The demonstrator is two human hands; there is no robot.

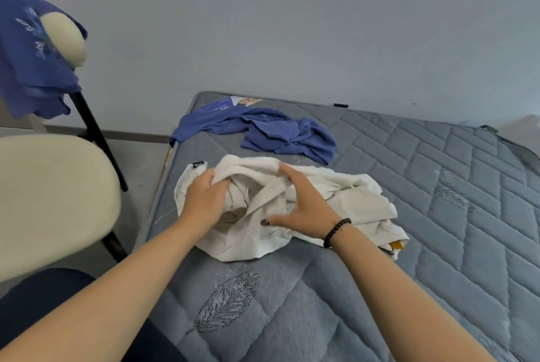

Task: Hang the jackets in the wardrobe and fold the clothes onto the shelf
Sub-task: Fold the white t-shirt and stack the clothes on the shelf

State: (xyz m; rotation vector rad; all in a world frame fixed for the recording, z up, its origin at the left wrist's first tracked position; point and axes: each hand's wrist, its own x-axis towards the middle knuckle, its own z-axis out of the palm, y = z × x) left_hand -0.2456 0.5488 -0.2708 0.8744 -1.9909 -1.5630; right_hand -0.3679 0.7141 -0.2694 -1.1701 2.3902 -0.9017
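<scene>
On the bare mattress, sorting out a crumpled cream top before folding

Both hands are working the cream top (292, 209), which sits bunched near the left edge of the mattress (438, 215). Left hand (204, 200) has its grip closed on a fold of the fabric, probably to anchor it; right hand (304, 209) lies on the cloth with fingers spread wide, looks like it's hunting for an edge to pull flat. A blue shirt (280, 133) waits crumpled just behind, apart from the top, and another blue garment (32, 69) is draped over the chair (43, 200) at left. No wardrobe or shelf in view, so folding's barely begun.
</scene>
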